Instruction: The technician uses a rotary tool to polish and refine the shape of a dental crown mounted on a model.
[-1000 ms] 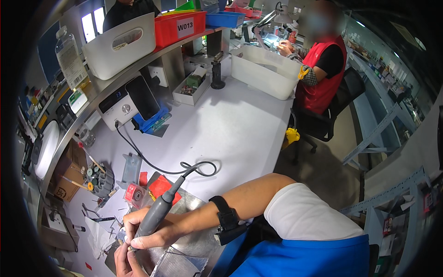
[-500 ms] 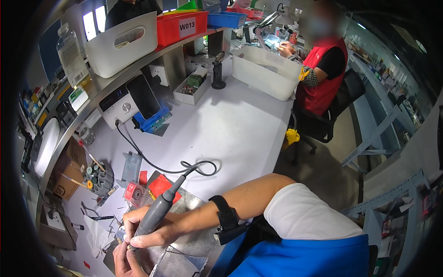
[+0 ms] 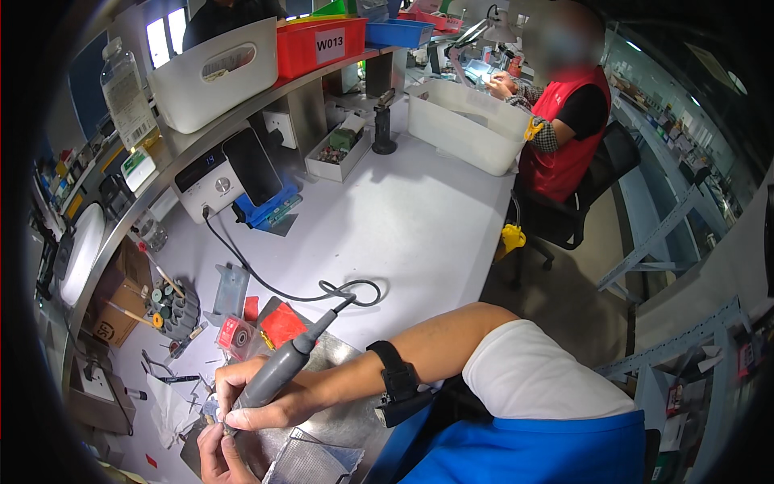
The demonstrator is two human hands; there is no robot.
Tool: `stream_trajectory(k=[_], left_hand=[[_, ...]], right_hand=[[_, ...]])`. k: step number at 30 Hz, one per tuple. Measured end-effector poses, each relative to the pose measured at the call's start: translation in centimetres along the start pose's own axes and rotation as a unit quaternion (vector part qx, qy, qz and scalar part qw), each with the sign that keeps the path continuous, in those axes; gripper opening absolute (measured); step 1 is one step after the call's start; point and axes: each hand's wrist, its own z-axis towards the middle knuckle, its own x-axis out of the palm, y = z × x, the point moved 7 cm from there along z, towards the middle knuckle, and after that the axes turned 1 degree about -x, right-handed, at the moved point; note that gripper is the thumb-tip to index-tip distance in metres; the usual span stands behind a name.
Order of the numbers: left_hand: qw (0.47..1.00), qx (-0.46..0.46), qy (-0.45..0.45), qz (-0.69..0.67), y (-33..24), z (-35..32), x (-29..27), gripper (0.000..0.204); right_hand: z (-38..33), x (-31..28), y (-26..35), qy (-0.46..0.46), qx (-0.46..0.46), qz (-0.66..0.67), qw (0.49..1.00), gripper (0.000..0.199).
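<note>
My right hand (image 3: 278,401) is closed around a grey rotary handpiece (image 3: 281,371), held slantwise with its tip down toward my left fingers. A black cable (image 3: 256,280) runs from the handpiece's upper end to a white control box (image 3: 216,181) with a lit display and a knob. Low in the view, my left hand (image 3: 219,458) has thumb and fingers pinched right at the handpiece tip. Whatever sits between those fingers is too small and covered to name. Both hands are over a metal tray (image 3: 322,407), on which a piece of wire mesh (image 3: 310,461) lies.
Left of my hands are a cup of burs and brushes (image 3: 175,310), a red-and-clear box (image 3: 235,337), a red packet (image 3: 281,324) and crumpled white tissue (image 3: 171,411). A phone (image 3: 251,168) leans on the control box. Farther back stand a white bin (image 3: 463,129) and a seated co-worker (image 3: 564,121).
The handpiece's upper end has tipped slightly to the right and down. Both hands stay in nearly the same place, still together at the tip.
</note>
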Motion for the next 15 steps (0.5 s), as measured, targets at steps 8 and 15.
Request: stream_trajectory(k=[8, 15], left_hand=[[0.975, 0.155, 0.045, 0.152, -0.9, 0.0, 0.5, 0.025], [0.993, 0.109, -0.006, 0.046, -0.4, 0.9, -0.6, 0.019]], right_hand=[[0.0, -0.4, 0.7, -0.023, -0.002, -0.031, 0.999, 0.027], [0.0, 0.0, 0.0, -0.009, -0.002, -0.018, 1.000, 0.026]])
